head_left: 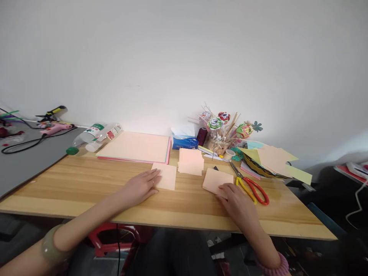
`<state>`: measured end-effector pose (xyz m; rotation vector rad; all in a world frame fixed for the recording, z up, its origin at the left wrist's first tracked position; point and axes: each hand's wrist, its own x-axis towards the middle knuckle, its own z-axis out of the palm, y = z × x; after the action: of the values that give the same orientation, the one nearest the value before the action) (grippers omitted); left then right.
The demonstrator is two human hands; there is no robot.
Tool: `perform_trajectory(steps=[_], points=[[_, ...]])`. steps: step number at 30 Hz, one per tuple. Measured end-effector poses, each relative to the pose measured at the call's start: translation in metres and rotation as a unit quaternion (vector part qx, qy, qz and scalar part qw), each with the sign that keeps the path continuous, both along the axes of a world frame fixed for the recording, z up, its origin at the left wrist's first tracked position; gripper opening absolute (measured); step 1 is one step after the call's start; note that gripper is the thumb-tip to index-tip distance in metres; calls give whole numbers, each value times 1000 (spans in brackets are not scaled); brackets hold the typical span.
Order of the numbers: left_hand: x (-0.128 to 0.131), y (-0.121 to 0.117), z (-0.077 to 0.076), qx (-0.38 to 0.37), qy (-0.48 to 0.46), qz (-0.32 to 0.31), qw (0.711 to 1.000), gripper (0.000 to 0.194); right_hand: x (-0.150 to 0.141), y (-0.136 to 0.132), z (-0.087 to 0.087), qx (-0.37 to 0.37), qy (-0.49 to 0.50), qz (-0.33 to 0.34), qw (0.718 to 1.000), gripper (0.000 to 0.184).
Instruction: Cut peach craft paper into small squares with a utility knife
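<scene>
My left hand (143, 187) rests palm down with fingers stretched out, their tips on the left edge of a pale peach paper square (168, 177) lying on the table. Near the scissors, my right hand (237, 201) grips the lower right corner of a small stack of peach paper squares (215, 180), fingers on top and the thumb at the near edge. Between the two, a little farther back, lies another loose pile of peach squares (190, 161). Scissors (250, 184) with one red and one yellow handle lie just right of my right hand.
Large coloured sheets (138, 146) lie at the back left, beside plastic bottles (89, 134). A blue tissue pack (184, 142), paper flowers in a jar (217, 143) and a basket of paper (274, 159) stand along the wall. A pink glue gun (57, 128) lies far left.
</scene>
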<state>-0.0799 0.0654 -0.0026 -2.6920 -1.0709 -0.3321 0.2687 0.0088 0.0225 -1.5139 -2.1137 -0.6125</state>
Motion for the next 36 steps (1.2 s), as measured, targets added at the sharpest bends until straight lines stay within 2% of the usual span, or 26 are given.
perform_trajectory(steps=[3, 7, 9, 11, 14, 18, 21, 24, 28, 32, 36], points=[[4, 6, 1, -16, 48, -3, 999, 35, 5, -6, -7, -36, -19, -10, 999, 28], [1, -3, 1, 42, 54, -64, 996, 33, 19, -20, -17, -23, -18, -122, 992, 45], [-2, -12, -2, 69, 53, -76, 993, 32, 29, -24, -24, -31, -35, -162, 986, 53], [-6, -21, -5, 90, 52, -78, 991, 31, 37, -25, -32, -48, -55, -151, 986, 54], [-11, -31, -6, 122, 14, -91, 988, 32, 44, -21, -38, -65, -67, -111, 989, 45], [-18, -37, -5, 142, -49, -118, 982, 28, 45, -13, -36, -62, -59, -131, 988, 37], [-22, -36, -4, 113, -69, -114, 985, 28, 44, -9, -32, -61, -50, -142, 987, 25], [-25, -32, -4, 52, -71, -93, 992, 29, 46, -9, -29, -59, -35, -144, 987, 15], [-26, -27, -2, -29, -71, -64, 995, 40, 59, -13, -24, -54, 2, -158, 986, 17], [-20, -27, 6, -104, -94, -64, 988, 45, 72, -24, -11, -32, 58, -199, 978, 20], [-8, -24, 13, -160, -127, -61, 977, 38, 54, -45, 0, -23, 126, -237, 963, 27]])
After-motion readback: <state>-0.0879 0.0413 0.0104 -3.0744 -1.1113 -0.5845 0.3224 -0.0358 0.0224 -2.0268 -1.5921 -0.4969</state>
